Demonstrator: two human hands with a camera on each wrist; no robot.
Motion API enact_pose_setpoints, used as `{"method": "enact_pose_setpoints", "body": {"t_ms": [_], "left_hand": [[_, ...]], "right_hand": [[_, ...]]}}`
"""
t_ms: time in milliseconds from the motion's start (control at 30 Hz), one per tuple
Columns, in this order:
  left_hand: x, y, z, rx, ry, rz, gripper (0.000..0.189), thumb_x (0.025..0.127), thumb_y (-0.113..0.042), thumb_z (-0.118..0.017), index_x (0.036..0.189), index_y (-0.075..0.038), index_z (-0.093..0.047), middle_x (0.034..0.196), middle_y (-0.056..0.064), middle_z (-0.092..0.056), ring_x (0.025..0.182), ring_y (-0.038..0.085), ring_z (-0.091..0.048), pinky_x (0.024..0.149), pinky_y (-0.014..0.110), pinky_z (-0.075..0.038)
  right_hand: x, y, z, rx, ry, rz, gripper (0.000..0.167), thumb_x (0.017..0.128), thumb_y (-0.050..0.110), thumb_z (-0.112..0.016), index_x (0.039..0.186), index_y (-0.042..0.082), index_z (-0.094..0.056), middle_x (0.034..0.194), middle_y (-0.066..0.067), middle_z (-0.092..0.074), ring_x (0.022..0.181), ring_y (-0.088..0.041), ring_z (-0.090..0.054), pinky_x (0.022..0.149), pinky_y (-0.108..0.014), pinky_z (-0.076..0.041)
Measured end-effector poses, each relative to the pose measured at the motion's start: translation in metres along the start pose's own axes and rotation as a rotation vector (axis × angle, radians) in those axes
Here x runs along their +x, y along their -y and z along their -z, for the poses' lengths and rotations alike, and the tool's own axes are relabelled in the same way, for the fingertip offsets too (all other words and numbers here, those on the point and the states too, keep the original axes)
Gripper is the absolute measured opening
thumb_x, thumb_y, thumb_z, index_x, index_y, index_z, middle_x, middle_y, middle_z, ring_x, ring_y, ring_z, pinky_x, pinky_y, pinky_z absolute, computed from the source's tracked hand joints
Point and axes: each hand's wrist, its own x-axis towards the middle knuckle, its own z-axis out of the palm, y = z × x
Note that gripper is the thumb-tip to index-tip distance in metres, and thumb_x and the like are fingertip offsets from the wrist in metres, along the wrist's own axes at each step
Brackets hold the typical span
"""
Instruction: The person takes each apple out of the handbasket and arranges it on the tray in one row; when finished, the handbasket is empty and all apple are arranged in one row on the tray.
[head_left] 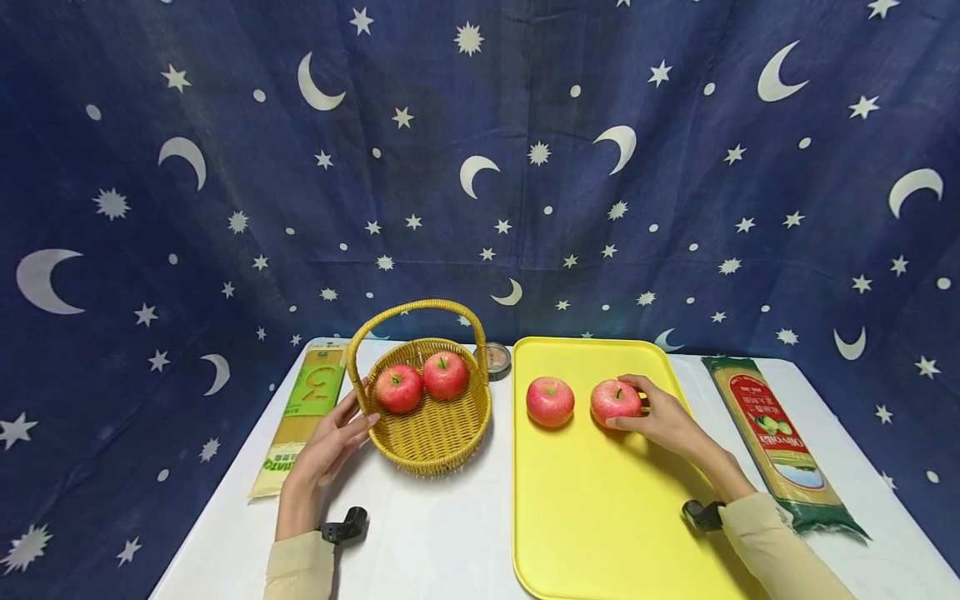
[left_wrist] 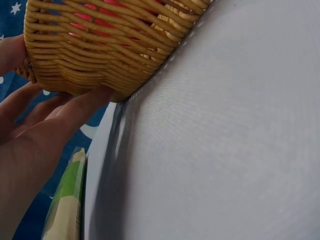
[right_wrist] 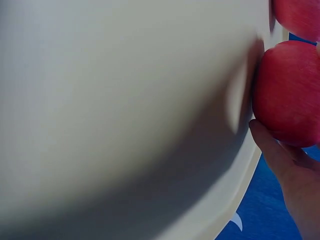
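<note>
On the left of the head view stands a yellow wicker basket (head_left: 431, 429) with a tall arched handle and two red apples (head_left: 446, 375) inside. My left hand (head_left: 333, 442) holds the basket's left side, thumb at the rim near the handle's foot, fingers against the outer weave. The left wrist view has these fingers (left_wrist: 82, 107) along the wicker wall. My right hand (head_left: 667, 421) grips a red apple (head_left: 615, 402) on the yellow tray (head_left: 592, 517), thumb in front and fingers behind. To its left, another apple (head_left: 550, 402) sits on the tray.
A green-and-yellow pasta packet (head_left: 303, 417) lies left of the basket. Right of the tray is another long packet (head_left: 783, 442) with a red label. A small round dark-rimmed container (head_left: 497, 360) stands behind the basket on the white table (head_left: 427, 542). A starry blue curtain (head_left: 525, 208) hangs behind.
</note>
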Motion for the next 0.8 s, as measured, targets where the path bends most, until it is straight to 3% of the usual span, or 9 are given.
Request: {"method": "enact_pose_setpoints", "body": {"t_ms": [400, 800], "left_hand": [[0.000, 0.001, -0.001, -0.006, 0.002, 0.004, 0.082, 0.101, -0.008, -0.062, 0.166, -0.011, -0.013, 0.172, 0.012, -0.014, 0.149, 0.026, -0.036, 0.109, 0.026, -0.047], [0.001, 0.001, 0.001, -0.014, 0.005, -0.005, 0.082, 0.101, -0.008, -0.062, 0.167, -0.013, -0.013, 0.172, 0.014, -0.015, 0.146, 0.021, -0.040, 0.108, 0.025, -0.047]], "right_hand": [[-0.003, 0.002, 0.002, -0.013, 0.042, -0.029, 0.083, 0.087, 0.031, -0.083, 0.149, -0.001, -0.040, 0.139, -0.031, -0.055, 0.121, -0.048, -0.059, 0.104, -0.060, -0.051], [0.000, 0.014, 0.010, -0.052, 0.018, 0.051, 0.075, 0.088, 0.023, -0.081, 0.147, -0.006, -0.045, 0.143, -0.032, -0.052, 0.122, -0.052, -0.058, 0.104, -0.064, -0.049]]}}
